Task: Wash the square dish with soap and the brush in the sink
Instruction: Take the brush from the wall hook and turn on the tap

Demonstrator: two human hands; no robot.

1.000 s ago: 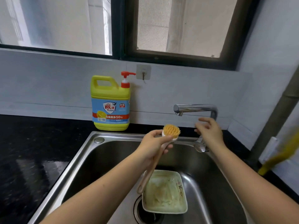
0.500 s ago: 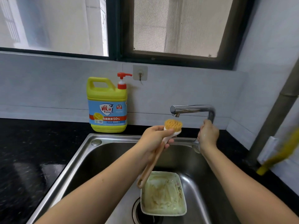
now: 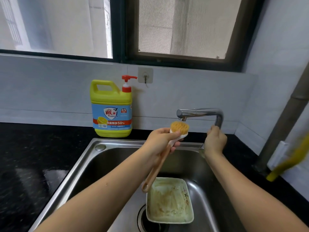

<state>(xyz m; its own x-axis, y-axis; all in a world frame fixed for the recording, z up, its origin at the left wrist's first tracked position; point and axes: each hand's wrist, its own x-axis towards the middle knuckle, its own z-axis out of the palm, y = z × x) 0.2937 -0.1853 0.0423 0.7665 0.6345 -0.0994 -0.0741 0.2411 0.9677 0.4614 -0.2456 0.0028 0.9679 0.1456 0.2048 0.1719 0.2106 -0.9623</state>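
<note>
A square pale-green dish [image 3: 169, 200], smeared with brownish residue, lies in the steel sink [image 3: 87, 166] over the drain. My left hand [image 3: 160, 139] grips a long-handled brush [image 3: 179, 128] near its head, bristles up, just under the tap spout [image 3: 199, 113]. My right hand [image 3: 215, 141] is curled round the base of the tap. No water is seen running. A yellow soap bottle [image 3: 111, 109] with a red pump stands on the counter behind the sink's left corner.
Black stone counter [image 3: 33, 156] runs left and right of the sink. A wall hook [image 3: 145, 75] sits above the bottle. A grey pipe [image 3: 284, 124] and a blurred yellow object [image 3: 291, 159] stand at the right wall.
My right hand dropped from reaching at the tap to gripping its base. The brush head moved slightly closer under the spout.
</note>
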